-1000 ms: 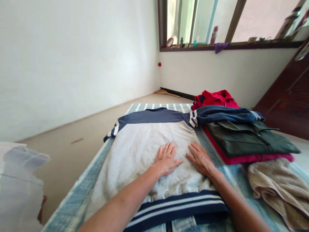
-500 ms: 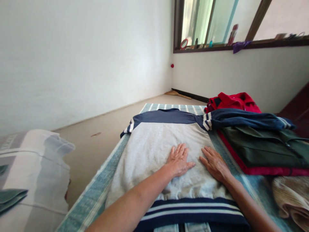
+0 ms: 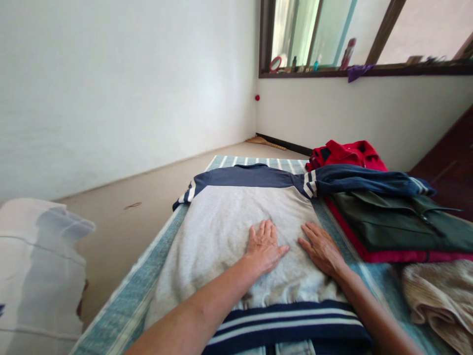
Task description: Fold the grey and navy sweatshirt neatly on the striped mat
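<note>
A grey and navy jacket (image 3: pixel 221 231) lies spread out with its plain side up, its striped waistband toward me. My left hand (image 3: pixel 265 247) rests flat on the grey middle of it, fingers spread. Just to the right, my right hand (image 3: pixel 320 246) also lies flat on the grey cloth near the jacket's right side. Neither hand grips the fabric. One navy sleeve (image 3: pixel 369 180) stretches out to the right over other clothes; the left sleeve shows only as a short striped part at the edge.
Under the jacket is a blue-green striped cloth (image 3: pixel 127 291). At right lie a folded dark green garment (image 3: pixel 391 222), a red garment (image 3: pixel 356 155) and a beige towel (image 3: pixel 439 296). A whitish cloth-covered thing (image 3: pixel 44 276) stands at left. Small items line the windowsill (image 3: pixel 318 74).
The view has shifted slightly to the right, so everything appears a little further left. Both hands stay flat on the jacket in nearly the same places.
</note>
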Demonstrator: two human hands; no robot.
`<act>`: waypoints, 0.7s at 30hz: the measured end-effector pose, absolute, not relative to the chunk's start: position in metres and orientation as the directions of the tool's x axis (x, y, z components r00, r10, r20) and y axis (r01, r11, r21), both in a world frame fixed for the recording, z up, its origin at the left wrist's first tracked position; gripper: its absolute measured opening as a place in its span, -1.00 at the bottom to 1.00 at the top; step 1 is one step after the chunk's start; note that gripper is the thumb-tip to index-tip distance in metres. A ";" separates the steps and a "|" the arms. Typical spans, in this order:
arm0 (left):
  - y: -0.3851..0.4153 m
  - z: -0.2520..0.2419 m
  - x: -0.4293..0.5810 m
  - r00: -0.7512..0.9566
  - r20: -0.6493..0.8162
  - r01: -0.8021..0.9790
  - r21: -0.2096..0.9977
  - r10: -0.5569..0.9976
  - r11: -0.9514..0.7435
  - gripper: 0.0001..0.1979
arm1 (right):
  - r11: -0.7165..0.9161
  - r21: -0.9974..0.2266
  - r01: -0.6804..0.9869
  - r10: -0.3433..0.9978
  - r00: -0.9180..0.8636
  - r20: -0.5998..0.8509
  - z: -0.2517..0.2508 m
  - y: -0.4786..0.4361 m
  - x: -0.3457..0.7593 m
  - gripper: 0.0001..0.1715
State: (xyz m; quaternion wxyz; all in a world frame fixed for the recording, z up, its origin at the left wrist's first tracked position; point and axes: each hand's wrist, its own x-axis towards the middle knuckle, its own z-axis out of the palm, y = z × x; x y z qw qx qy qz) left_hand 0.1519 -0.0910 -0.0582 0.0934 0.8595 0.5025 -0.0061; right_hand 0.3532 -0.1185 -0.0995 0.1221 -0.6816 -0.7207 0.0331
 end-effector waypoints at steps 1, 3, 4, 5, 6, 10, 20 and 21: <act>-0.092 -0.057 0.153 0.490 -0.109 0.868 0.154 0.865 -0.472 -0.28 | 0.065 -0.215 0.974 0.991 -0.037 0.129 -0.099 -0.118 0.353 -0.36; -0.091 -0.053 0.155 0.485 -0.116 0.871 0.150 0.867 -0.467 -0.27 | 0.064 -0.221 0.973 0.991 -0.036 0.130 -0.099 -0.118 0.353 -0.35; -0.089 -0.051 0.156 0.480 -0.120 0.875 0.141 0.869 -0.464 -0.28 | 0.069 -0.225 0.972 0.990 -0.039 0.132 -0.099 -0.118 0.353 -0.35; -0.087 -0.048 0.158 0.472 -0.117 0.880 0.128 0.874 -0.458 -0.29 | 0.074 -0.228 0.971 0.990 -0.044 0.134 -0.099 -0.118 0.353 -0.35; -0.084 -0.046 0.159 0.469 -0.104 0.882 0.113 0.877 -0.458 -0.30 | 0.078 -0.231 0.970 0.990 -0.047 0.136 -0.099 -0.118 0.353 -0.35; -0.068 -0.048 0.161 0.534 -0.080 0.843 0.126 0.842 -0.523 -0.28 | 0.073 -0.239 0.968 0.990 -0.041 0.138 -0.099 -0.118 0.354 -0.36; -0.061 -0.068 0.153 0.576 -0.119 0.811 0.210 0.809 -0.546 -0.21 | 0.080 -0.238 0.968 0.986 -0.043 0.159 -0.100 -0.119 0.355 -0.36; -0.061 -0.070 0.153 0.573 -0.112 0.812 0.212 0.812 -0.544 -0.21 | 0.078 -0.238 0.968 0.987 -0.041 0.156 -0.100 -0.119 0.354 -0.36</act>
